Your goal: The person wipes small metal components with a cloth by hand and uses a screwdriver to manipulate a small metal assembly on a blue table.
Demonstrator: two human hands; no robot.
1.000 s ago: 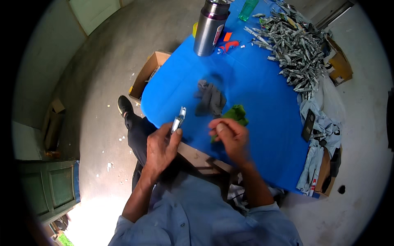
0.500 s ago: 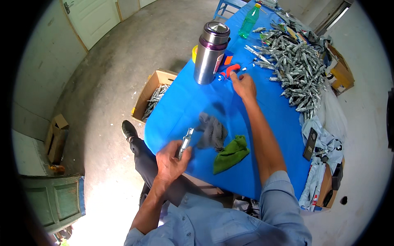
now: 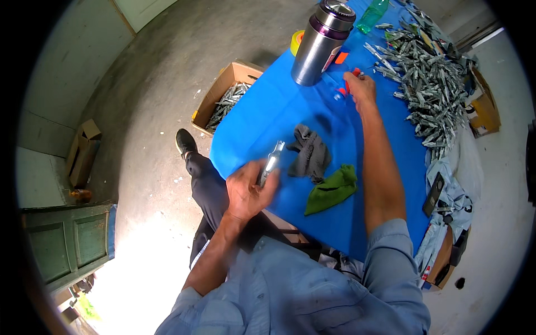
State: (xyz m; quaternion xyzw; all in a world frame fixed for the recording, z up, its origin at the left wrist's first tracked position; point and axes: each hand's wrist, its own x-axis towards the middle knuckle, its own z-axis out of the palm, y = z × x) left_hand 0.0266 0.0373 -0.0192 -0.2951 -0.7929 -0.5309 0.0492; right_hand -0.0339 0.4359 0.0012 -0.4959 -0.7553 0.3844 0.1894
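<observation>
My left hand, near the table's front left edge, is closed around a slim silver piece that points up and away. Farther off, my right hand pinches a small red item; its kind is partly hidden by the fingers. Next to it lie other small red and whitish bits. A steel thermos flask stands upright left of that hand. Between my arms, a crumpled grey cloth and a green cloth lie on the blue table cover.
Along the right side lies a large heap of silver pieces. A carton with similar pieces stands on the floor to the left. A green bottle, a yellow tape roll and a phone-like dark slab are around the table.
My right hand has closed on the red item and drawn it away from the flask. My left hand keeps the silver piece. The whole view has shifted.
</observation>
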